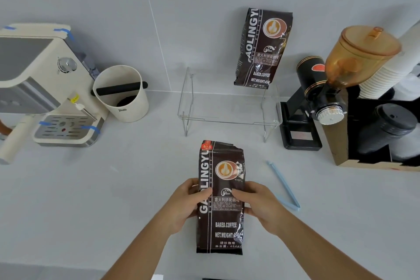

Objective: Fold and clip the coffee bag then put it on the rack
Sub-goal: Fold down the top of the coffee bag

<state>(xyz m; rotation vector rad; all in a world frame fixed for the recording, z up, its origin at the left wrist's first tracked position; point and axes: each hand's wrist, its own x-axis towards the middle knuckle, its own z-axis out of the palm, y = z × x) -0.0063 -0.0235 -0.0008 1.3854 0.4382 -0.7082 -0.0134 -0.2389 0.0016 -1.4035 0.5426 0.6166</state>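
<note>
A dark brown coffee bag stands upright on the white counter in front of me, its torn top edge open and unfolded. My left hand grips its left side, thumb across the front. Gripping the bag's right side is my right hand, thumb also on the front. A long light-blue clip lies flat on the counter to the right of the bag, clear of my hands. Behind the bag stands a clear acrylic rack with wire legs. A second coffee bag stands on the rack's right half, leaning on the wall.
A cream espresso machine and a cream knock box are at the left. At the right stand a black grinder with an amber hopper, a box of black lids and stacked paper cups. The wall is close behind.
</note>
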